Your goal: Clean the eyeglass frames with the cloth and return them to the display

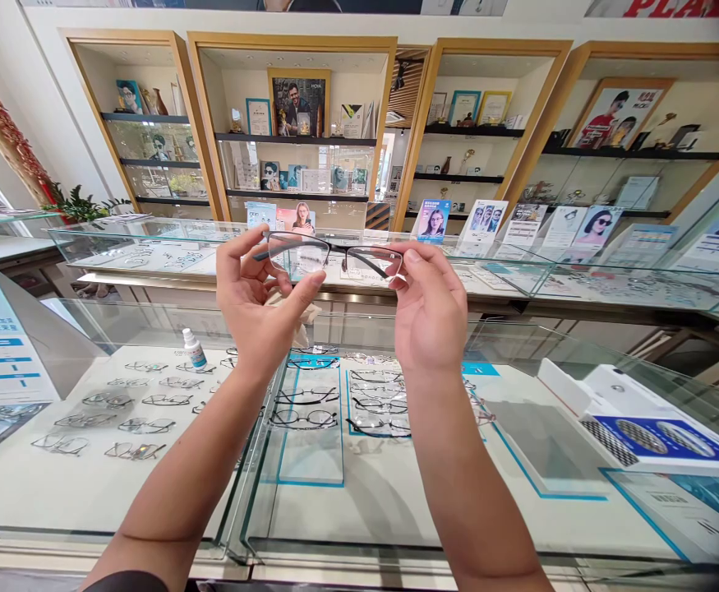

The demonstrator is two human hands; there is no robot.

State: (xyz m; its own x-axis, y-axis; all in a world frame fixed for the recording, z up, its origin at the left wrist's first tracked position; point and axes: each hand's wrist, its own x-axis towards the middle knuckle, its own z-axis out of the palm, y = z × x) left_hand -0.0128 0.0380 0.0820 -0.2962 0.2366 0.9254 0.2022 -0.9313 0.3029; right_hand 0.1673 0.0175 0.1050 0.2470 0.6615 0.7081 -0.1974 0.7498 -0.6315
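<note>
A pair of half-rim eyeglasses is raised in front of me above the glass counter, with its dark upper rim level and its clear lenses facing me. My left hand is closed on the left end of the frame, thumb stretched out below the left lens. At the opposite end, my right hand pinches the frame between thumb and fingers. Some beige cloth shows below my left hand, partly hidden behind it. Both temples extend behind the lenses.
Below my arms, a glass display case holds several rows of eyeglasses. A small spray bottle stands on the left glass top. White boxes lie at the right, a sign at the left. Another glass counter runs behind.
</note>
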